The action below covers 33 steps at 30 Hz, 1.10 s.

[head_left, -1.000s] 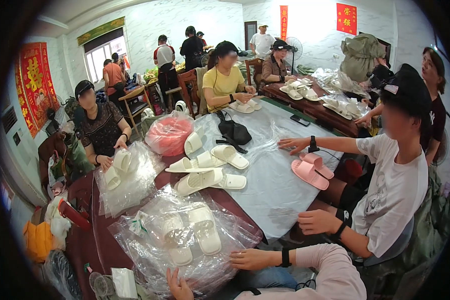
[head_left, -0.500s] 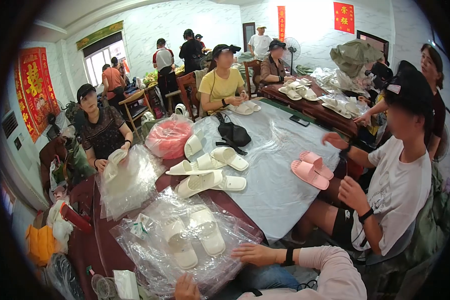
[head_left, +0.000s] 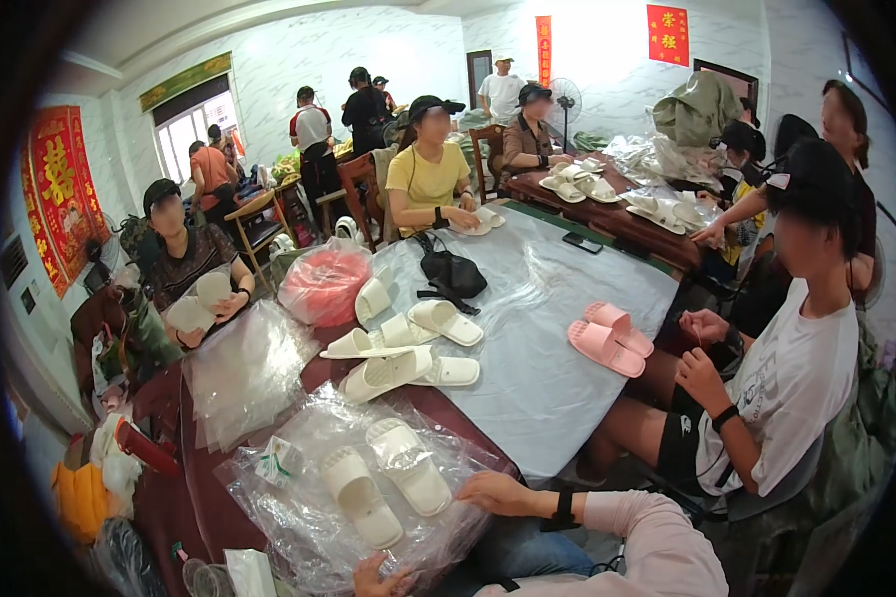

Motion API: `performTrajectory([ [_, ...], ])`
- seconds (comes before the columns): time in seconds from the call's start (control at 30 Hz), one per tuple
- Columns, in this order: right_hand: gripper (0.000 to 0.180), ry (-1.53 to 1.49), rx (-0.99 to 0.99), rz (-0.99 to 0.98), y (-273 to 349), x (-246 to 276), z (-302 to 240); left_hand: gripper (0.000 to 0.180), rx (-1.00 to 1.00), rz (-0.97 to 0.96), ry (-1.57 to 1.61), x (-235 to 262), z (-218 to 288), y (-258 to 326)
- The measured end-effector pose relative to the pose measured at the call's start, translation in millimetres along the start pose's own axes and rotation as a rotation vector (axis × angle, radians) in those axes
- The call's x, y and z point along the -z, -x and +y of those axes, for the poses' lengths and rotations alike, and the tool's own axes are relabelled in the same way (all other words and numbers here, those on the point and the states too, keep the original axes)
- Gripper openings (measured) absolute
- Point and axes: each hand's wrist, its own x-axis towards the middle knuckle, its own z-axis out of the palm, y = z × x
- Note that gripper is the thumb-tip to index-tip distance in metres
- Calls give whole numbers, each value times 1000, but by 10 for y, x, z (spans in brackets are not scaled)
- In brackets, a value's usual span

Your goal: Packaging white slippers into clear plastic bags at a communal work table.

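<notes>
white slippers (head_left: 383,480) | pink slippers (head_left: 607,340) | clear plastic bag (head_left: 309,517) | dark red table (head_left: 199,478)

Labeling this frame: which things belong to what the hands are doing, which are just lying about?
In hand:
- right hand on clear plastic bags
- left hand at the bags' near edge
- white slipper pair on the bags

Lying about:
- pink slippers
- black pouch
- red bag
- loose white slippers

The person in the white T-shirt (head_left: 796,388) has drawn both hands off the pair of pink foam slippers (head_left: 609,338) to their lap.
</notes>
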Motion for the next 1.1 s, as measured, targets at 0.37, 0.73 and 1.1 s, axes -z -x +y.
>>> performTrajectory([
  [0.37, 23, -196, -501, 127, -171, -146, -143, 36, 935, 245, 444, -221, -97, -104],
  [0.73, 25, -22, -441, 155, -298, -271, -107, 46, 962, 242, 369, -744, -648, 191],
  [1.1, 26, 30, -447, 76, -283, -192, -148, 43, 999, 125, 254, -665, -599, 105],
])
